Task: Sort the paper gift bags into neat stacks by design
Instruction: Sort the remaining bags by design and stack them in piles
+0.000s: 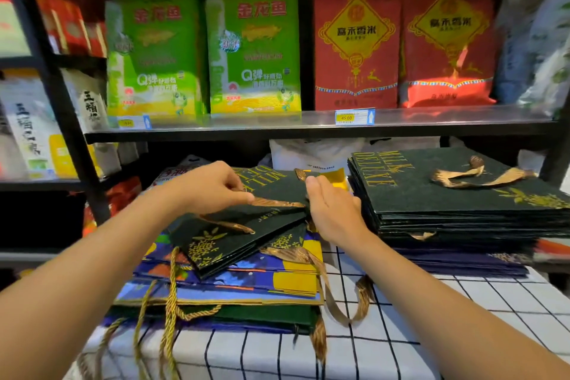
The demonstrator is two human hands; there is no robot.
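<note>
Fingers of the left hand [212, 185] pinch the bronze ribbon handle [274, 202] at the top edge of a fanned bunch of flat dark green paper gift bags with gold lettering and gold sprigs [228, 234], which lies directly under and between both hands. Beneath that bunch, nearer the person than the left hand, sits a loose heap of blue, yellow and orange patterned paper gift bags with twisted gold cord handles [246, 281], resting on a white cloth with a black grid [385, 345]. Just past the bunch, the right hand [331, 210] lies with fingers together and slightly curled against the right edge of the fan, steadying it; whether it actually grips a bag I cannot tell. Beyond the right hand, close beside it, stands the squared stack of matching dark green bags [456, 194], its ribbons loose on top, over some dark purple bags [462, 262]. These bags look light, stiff across the folded panel but easy to crease at corners, and their smooth faces will probably slide over one another, which is why the bunch has splayed. Ribbons are soft and likely to snag, so the better hold is judged to be the flat sides of the bunch, squeezed together near the top fold, with handles tucked in before the transfer to the green stack.
</note>
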